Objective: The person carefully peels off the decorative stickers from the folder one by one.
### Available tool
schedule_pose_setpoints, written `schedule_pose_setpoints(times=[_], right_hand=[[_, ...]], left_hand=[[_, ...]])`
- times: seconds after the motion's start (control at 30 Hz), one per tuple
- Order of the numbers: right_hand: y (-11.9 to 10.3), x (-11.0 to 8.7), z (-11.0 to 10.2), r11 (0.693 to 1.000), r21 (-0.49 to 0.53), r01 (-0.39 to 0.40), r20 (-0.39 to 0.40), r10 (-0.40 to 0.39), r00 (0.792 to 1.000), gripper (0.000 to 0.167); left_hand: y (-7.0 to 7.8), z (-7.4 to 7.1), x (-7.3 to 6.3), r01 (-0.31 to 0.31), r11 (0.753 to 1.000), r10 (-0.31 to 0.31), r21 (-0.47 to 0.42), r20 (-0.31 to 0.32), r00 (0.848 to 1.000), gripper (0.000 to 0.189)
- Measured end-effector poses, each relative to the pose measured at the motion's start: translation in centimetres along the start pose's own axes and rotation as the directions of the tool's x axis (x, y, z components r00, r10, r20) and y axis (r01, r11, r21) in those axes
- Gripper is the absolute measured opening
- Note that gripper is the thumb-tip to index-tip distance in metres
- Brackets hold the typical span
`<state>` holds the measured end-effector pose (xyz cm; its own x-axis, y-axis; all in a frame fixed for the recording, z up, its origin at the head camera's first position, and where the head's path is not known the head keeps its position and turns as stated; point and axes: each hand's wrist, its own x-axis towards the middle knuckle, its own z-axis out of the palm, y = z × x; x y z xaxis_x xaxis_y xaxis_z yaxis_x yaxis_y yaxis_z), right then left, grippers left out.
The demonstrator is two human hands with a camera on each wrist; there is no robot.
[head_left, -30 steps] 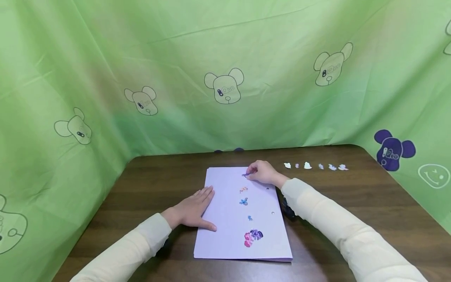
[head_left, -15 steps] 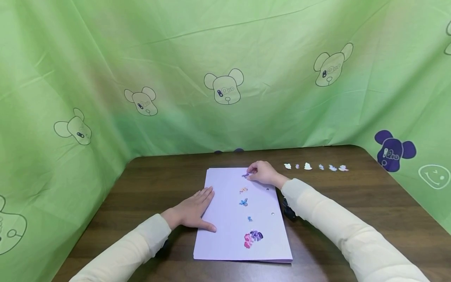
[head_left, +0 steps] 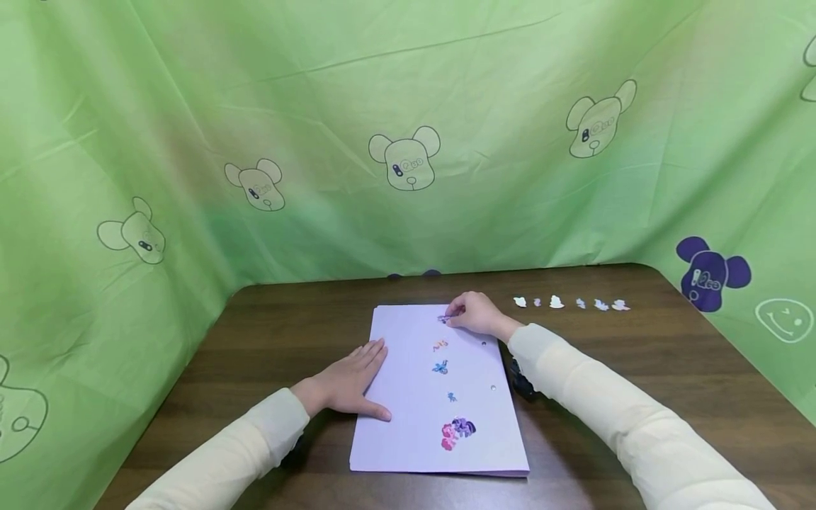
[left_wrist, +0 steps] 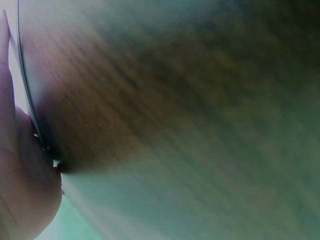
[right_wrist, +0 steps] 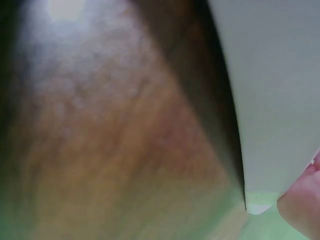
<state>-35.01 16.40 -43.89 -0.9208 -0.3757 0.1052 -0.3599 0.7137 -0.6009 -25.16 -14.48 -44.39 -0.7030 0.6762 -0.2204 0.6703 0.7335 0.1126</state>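
Note:
A white, pad-like stack of sheets lies on the table, with two small round holes near its right side. My left hand rests flat over its left edge, fingers straight and thumb spread. Near the top edge, my right hand pinches a small purple sticker against the page between thumb and fingertips; part of it is hidden. Below it sit an orange sticker, a blue one, a smaller blue one, and a pink pony sticker touching a purple pony sticker.
Several small cutouts, among them a white one, lie in a row at the back right of the brown wooden table. A green cloth with cartoon bear heads hangs behind and at both sides.
Both hands have stayed in place, with the right fingers still at the purple sticker. Only a slight shift of the head view is visible.

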Motion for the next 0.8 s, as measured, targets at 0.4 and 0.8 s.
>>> schedule_pose_setpoints(times=[0.4,0.8], right_hand=[[0.22,-0.19,0.08,1.000,0.021,0.009,-0.021,-0.008,1.000,0.007],[0.13,-0.34,-0.50,0.997,0.081,-0.001,-0.062,0.006,0.998,0.012]], left_hand=[[0.12,0.25,-0.13,0.007,1.000,-0.007,-0.012,0.000,1.000,0.121],[0.07,0.01,0.00,0.011,1.000,-0.011,0.000,0.002,1.000,0.121]])
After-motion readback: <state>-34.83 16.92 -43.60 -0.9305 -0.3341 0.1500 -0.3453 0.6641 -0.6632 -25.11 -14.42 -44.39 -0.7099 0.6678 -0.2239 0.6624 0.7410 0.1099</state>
